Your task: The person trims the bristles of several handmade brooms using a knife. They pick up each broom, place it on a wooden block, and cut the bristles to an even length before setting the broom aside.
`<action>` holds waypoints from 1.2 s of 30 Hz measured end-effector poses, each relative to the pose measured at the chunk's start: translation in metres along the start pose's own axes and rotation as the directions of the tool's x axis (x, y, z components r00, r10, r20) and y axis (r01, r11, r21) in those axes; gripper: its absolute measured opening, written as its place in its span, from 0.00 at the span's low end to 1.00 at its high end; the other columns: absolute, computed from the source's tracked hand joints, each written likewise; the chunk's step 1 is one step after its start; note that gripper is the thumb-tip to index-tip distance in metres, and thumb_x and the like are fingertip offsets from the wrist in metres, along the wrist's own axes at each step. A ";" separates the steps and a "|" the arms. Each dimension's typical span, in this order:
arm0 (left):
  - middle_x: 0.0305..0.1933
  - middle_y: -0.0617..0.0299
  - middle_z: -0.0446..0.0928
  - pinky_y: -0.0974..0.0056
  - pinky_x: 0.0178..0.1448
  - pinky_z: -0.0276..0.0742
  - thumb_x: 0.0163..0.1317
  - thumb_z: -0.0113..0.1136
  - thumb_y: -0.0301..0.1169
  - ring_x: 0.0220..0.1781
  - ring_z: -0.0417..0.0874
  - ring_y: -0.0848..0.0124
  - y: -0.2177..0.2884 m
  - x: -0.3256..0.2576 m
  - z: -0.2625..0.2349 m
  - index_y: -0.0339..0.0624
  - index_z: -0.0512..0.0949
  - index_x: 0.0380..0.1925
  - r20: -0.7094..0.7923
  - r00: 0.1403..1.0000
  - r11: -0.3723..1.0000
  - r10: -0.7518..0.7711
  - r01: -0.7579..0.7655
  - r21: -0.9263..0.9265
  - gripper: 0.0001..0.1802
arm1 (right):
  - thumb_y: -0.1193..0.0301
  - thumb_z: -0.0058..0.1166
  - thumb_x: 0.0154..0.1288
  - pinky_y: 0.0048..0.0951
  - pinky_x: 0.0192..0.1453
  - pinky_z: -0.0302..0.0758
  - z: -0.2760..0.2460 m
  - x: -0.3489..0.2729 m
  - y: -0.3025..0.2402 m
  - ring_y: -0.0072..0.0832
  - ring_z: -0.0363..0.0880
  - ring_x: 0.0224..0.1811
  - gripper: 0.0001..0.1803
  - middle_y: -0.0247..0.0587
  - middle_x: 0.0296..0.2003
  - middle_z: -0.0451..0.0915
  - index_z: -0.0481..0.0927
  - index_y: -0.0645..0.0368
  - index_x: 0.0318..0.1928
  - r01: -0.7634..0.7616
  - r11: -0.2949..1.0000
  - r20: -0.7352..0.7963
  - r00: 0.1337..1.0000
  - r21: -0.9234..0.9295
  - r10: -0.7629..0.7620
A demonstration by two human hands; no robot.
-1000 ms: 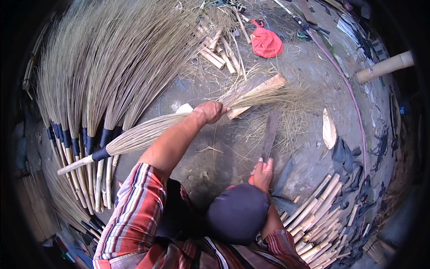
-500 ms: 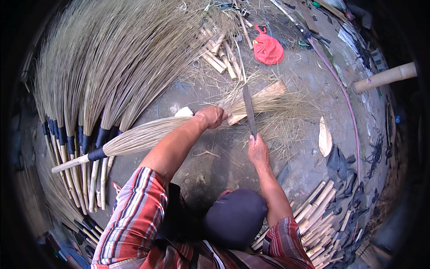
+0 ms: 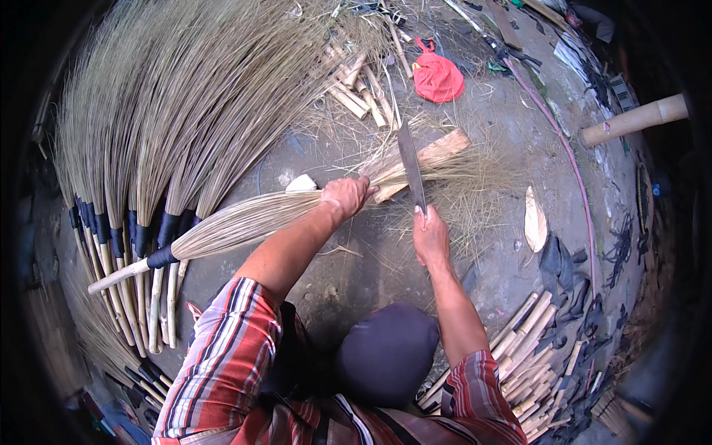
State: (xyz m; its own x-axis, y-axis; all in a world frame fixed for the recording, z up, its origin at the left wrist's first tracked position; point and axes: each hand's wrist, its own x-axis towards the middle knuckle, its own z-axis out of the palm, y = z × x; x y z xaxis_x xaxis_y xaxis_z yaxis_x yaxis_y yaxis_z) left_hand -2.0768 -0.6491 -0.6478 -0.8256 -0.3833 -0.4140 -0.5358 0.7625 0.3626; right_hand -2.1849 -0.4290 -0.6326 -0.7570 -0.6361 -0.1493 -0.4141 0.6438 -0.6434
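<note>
**Knife (image 3: 411, 167) up and across the broom (image 3: 222, 228)!**

A second earlier the blade had pointed in from the near side of the block (image 3: 445, 148); now it slanted over the strands (image 3: 278, 210), and the right hand (image 3: 432, 233) had risen with it, while the left hand (image 3: 347, 197) had barely stirred.

What a hold on that left side! We saw its fingers wrapped round the broom, squeezing it into a narrow neck just beside the block, to keep the bundle tight and steady, we judged. The right fist was closed on the knife's near end, thumb up toward the blade, likely for steering. Did the edge touch the strands? We couldn't tell.

The broom ran from lower left to the block, its stick (image 3: 119, 276) crossing over the handles of the other brooms (image 3: 178, 141), its tips (image 3: 486, 174) fanned out about the wood. We reckoned the block was there to back them off the ground (image 3: 341, 278).

As for containers, we spotted only what looked like a red bag (image 3: 438, 78), slumped beyond the block, and its contents, if any, were hidden from us.
</note>
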 end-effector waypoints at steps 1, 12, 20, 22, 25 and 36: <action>0.38 0.41 0.86 0.42 0.48 0.82 0.78 0.41 0.59 0.44 0.88 0.41 0.001 -0.001 0.003 0.42 0.76 0.49 -0.041 0.999 1.000 0.011 -0.012 -0.015 0.29 | 0.60 0.47 0.79 0.53 0.36 0.77 -0.002 0.001 -0.001 0.60 0.83 0.31 0.15 0.56 0.24 0.81 0.74 0.61 0.43 -0.012 0.999 -0.036 0.999 0.040 0.013; 0.35 0.40 0.85 0.40 0.42 0.82 0.79 0.41 0.58 0.40 0.88 0.39 0.003 -0.002 0.012 0.44 0.73 0.49 -0.144 0.990 1.000 0.000 -0.001 -0.007 0.27 | 0.60 0.48 0.79 0.56 0.38 0.75 0.010 0.010 0.009 0.63 0.82 0.34 0.14 0.60 0.28 0.82 0.75 0.60 0.45 -0.032 0.996 0.029 0.999 0.084 0.030; 0.39 0.44 0.87 0.43 0.45 0.83 0.79 0.42 0.57 0.43 0.89 0.44 0.006 -0.005 0.011 0.43 0.75 0.50 -0.070 0.997 0.999 -0.042 0.043 0.018 0.27 | 0.60 0.48 0.79 0.54 0.33 0.73 0.021 0.007 0.008 0.60 0.80 0.28 0.16 0.59 0.25 0.80 0.73 0.62 0.44 0.072 0.992 -0.141 0.988 0.102 -0.057; 0.39 0.41 0.86 0.42 0.45 0.83 0.79 0.41 0.58 0.43 0.88 0.41 0.006 -0.004 0.012 0.44 0.73 0.49 -0.080 0.996 1.000 -0.029 0.029 -0.003 0.28 | 0.59 0.47 0.79 0.59 0.35 0.72 0.021 0.008 0.009 0.67 0.80 0.31 0.17 0.63 0.27 0.81 0.75 0.63 0.43 -0.099 0.993 0.053 0.993 -0.058 0.102; 0.38 0.40 0.86 0.41 0.46 0.82 0.79 0.41 0.58 0.44 0.88 0.41 0.007 -0.004 0.013 0.43 0.73 0.50 -0.081 0.996 0.999 -0.026 0.023 -0.031 0.27 | 0.59 0.48 0.79 0.58 0.33 0.71 0.018 0.008 0.012 0.65 0.80 0.31 0.17 0.61 0.26 0.80 0.75 0.62 0.43 -0.043 0.998 -0.067 0.997 0.044 0.046; 0.38 0.39 0.86 0.40 0.47 0.82 0.79 0.40 0.58 0.44 0.87 0.39 0.007 -0.003 0.011 0.44 0.73 0.51 -0.078 0.995 0.997 -0.058 0.053 -0.064 0.28 | 0.59 0.46 0.79 0.61 0.40 0.75 0.011 -0.004 0.002 0.67 0.82 0.36 0.14 0.65 0.31 0.83 0.74 0.59 0.47 -0.054 0.999 -0.004 0.999 0.009 0.054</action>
State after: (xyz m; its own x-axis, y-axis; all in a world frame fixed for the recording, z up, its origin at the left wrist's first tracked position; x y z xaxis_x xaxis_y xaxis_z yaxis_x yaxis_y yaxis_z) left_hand -2.0757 -0.6368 -0.6536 -0.8045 -0.4665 -0.3676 -0.5890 0.7063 0.3928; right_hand -2.1771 -0.4304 -0.6416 -0.7801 -0.5990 -0.1808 -0.3681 0.6731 -0.6415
